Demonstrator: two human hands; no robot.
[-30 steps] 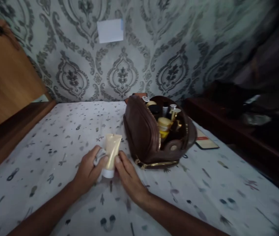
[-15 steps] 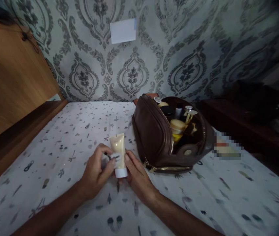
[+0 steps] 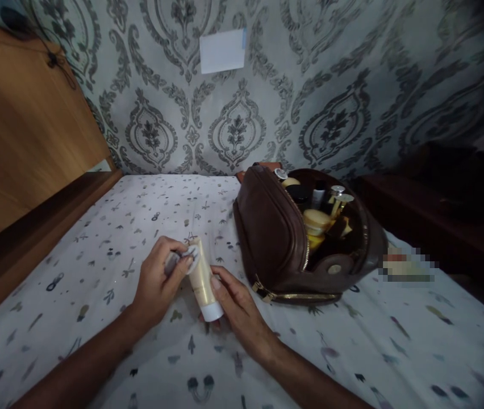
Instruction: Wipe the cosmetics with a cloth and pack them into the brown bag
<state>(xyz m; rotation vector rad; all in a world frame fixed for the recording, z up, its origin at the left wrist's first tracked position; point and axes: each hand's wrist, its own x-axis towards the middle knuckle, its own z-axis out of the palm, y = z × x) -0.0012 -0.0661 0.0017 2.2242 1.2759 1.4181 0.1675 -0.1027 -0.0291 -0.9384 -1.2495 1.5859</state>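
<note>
My right hand [image 3: 242, 312] holds a cream-coloured tube [image 3: 201, 279] by its side, its white cap [image 3: 212, 311] pointing down toward me. Pinched in my left hand [image 3: 158, 278] is a grey-white cloth [image 3: 179, 259], which touches the upper part of the tube. Just right of my hands stands a brown leather bag [image 3: 271, 227], unzipped and open at the top. Inside it show a cream-lidded jar [image 3: 316, 220], a black round lid and several other bottles.
The bag rests on a white patterned sheet [image 3: 97, 255]. A wooden board [image 3: 29, 125] rises at the left, and patterned wallpaper with a white plate [image 3: 222, 52] is behind. A blurred packet [image 3: 406, 265] lies right of the bag.
The cloth in my left hand has moved up the tube toward its top end. The tube has tilted, its cap swinging slightly down and right. The view has shifted slightly left.
</note>
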